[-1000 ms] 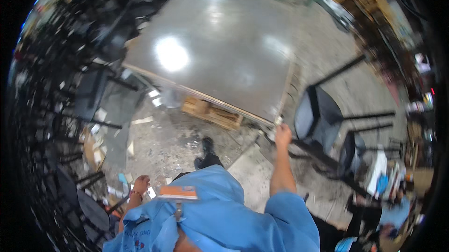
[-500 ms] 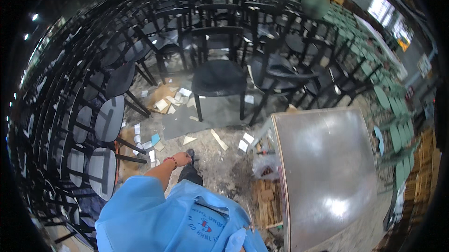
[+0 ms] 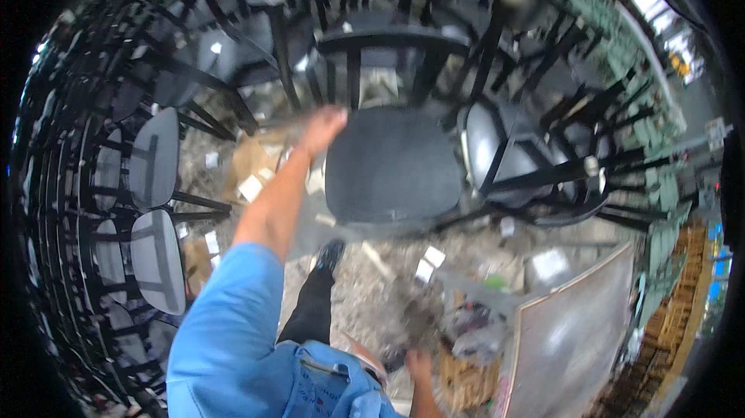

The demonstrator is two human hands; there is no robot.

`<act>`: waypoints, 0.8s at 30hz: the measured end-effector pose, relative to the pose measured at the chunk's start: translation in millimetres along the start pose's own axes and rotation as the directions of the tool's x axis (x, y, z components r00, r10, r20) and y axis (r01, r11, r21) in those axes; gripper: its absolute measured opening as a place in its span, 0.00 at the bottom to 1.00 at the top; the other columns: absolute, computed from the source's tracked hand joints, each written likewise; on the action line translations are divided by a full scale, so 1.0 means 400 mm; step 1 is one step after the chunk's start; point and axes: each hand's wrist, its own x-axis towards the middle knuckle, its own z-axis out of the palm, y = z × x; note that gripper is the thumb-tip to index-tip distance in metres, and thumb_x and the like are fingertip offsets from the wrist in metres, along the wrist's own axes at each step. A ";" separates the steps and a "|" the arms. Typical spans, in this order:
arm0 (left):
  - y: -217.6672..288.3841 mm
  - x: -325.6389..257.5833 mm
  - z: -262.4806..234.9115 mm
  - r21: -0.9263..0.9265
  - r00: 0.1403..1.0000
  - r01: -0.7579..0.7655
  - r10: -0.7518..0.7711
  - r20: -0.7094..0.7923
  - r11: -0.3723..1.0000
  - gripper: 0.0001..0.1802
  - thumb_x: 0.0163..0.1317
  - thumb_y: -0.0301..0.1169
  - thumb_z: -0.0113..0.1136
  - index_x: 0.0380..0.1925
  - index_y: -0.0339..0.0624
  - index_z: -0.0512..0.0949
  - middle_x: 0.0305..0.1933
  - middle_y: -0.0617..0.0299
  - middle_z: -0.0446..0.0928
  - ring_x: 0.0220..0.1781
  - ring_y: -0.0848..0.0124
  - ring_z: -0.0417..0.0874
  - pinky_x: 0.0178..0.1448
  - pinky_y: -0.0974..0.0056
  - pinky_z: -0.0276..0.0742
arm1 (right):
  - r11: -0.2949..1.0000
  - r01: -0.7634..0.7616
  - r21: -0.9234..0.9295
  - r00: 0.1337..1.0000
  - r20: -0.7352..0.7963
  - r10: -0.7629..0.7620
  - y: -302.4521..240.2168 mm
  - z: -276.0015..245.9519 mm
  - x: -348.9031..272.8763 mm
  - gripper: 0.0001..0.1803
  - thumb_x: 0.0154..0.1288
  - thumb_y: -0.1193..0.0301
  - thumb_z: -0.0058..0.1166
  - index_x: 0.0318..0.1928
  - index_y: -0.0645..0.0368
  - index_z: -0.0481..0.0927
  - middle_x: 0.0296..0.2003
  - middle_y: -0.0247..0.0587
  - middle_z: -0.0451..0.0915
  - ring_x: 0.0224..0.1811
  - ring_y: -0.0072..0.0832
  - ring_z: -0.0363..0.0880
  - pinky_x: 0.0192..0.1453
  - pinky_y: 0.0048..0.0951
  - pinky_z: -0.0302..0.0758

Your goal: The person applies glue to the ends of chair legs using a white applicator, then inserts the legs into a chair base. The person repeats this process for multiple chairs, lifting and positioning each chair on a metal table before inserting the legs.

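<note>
Left fingers (image 3: 335, 117) near black chair (image 3: 392, 166)

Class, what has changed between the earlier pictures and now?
The view turned left. The left hand reached forward to the black chair; contact is unclear. The right hand left the corner of the grey table and now shows near the lower edge. Chair and table appear unmoved.

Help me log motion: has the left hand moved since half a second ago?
Yes, forward: against the black chair, the left hand has gone from short of it to its seat's rear left corner.
</note>
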 end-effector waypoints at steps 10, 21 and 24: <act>0.008 0.640 0.031 -0.275 0.990 0.139 -0.136 0.030 0.951 0.37 0.56 0.63 0.63 0.48 0.39 0.82 0.59 0.59 0.75 0.63 0.67 0.69 0.71 0.63 0.56 | 0.476 -0.259 0.841 0.935 0.094 0.342 -0.878 0.305 0.782 0.33 0.64 0.67 0.63 0.63 0.61 0.59 0.57 0.53 0.70 0.52 0.47 0.79 0.45 0.52 0.83; 0.029 0.210 -0.006 -0.630 0.980 -0.186 0.189 -0.064 0.754 0.23 0.70 0.46 0.56 0.53 0.39 0.76 0.50 0.62 0.80 0.49 0.74 0.78 0.56 0.67 0.71 | 0.105 -0.396 0.912 0.889 0.353 0.293 -0.722 0.184 0.495 0.30 0.71 0.48 0.49 0.61 0.56 0.69 0.53 0.41 0.80 0.50 0.39 0.83 0.56 0.50 0.78; 0.118 0.075 -0.024 -0.702 0.961 -0.274 0.208 -0.180 0.658 0.26 0.70 0.50 0.53 0.55 0.39 0.75 0.49 0.61 0.79 0.46 0.71 0.80 0.52 0.65 0.75 | 0.064 -0.363 0.930 0.921 0.348 0.177 -0.656 0.202 0.285 0.35 0.72 0.44 0.43 0.67 0.57 0.67 0.56 0.43 0.79 0.54 0.37 0.81 0.61 0.48 0.75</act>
